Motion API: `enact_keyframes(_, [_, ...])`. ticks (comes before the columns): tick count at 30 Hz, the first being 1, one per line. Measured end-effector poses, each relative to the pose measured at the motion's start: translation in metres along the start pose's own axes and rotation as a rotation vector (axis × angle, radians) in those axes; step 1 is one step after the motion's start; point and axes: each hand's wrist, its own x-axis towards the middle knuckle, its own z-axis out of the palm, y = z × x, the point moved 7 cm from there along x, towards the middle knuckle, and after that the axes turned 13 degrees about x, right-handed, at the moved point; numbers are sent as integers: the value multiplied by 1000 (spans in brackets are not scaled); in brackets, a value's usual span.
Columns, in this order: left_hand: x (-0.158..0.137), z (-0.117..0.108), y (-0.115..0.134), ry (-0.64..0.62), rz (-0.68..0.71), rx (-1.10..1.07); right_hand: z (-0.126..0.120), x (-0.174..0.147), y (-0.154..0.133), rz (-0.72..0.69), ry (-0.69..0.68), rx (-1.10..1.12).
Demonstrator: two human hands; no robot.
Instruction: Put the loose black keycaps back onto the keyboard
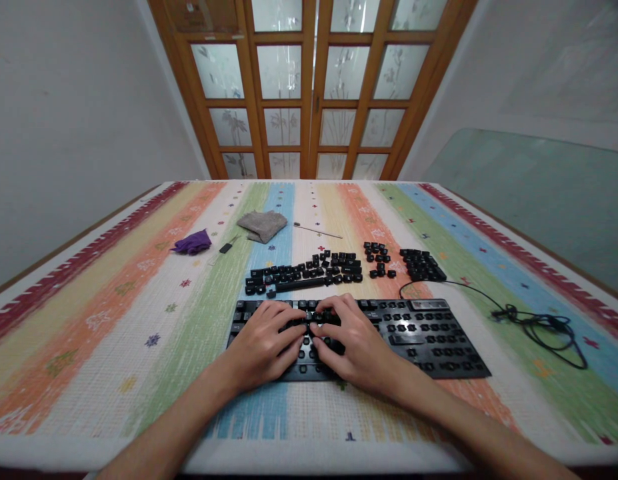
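Observation:
A black keyboard (pixel 433 333) lies across the front of the table, with most switches on its right side bare of keycaps. My left hand (pixel 271 343) rests over its left half, fingers apart and pointing right. Facing it, my right hand (pixel 351 340) has its fingers spread, with the fingertips on the middle rows. The two sets of fingertips nearly meet there, and I cannot make out any loose piece between them. Some keycaps sit on the top row and left edge. Behind the keyboard lie loose black keycaps (pixel 313 272) in rough rows, including a long space bar (pixel 301 285).
More keycaps (pixel 423 265) sit at the right. The keyboard's cable (pixel 549 327) is coiled on the right of the table. Farther back are a purple cloth (pixel 193 242), a grey cloth (pixel 262 225), a small black-handled tool (pixel 226 247) and a thin rod (pixel 319 231).

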Motion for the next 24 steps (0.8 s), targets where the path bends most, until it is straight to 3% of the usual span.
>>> enact_keyframes(13, [-1,4,-7,44,-67,-7,2,-2,11,78,-79,17])
enact_keyframes(18, [-4,7,-10,7,-64,-39,-27,7,20,58,34,36])
enact_keyframes(24, [-6,15,0,-182,23,-156,-65,24,54,88,109,-65])
